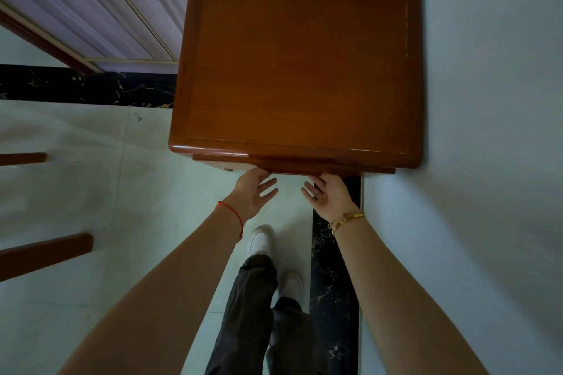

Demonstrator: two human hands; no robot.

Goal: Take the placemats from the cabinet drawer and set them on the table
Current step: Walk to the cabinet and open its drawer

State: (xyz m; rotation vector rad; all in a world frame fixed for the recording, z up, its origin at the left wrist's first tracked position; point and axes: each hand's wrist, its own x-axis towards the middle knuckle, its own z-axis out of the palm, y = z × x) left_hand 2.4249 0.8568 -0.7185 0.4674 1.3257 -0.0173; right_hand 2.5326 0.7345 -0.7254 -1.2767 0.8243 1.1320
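Left hand [254, 192] fingers spread, fingertips under drawer front [292, 166] lip, gripping nothing else | right hand [330, 193] likewise, just beside | drawer barely out of wooden cabinet [298, 70], set against wall [487, 100] | placemats not visible.

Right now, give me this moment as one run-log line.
phase: reaching for drawer | left hand: open, at drawer front | right hand: open, at drawer front | cabinet | placemats: not visible

Both arms outstretched, left hand [254, 192] and right hand [330, 195] fingers spread
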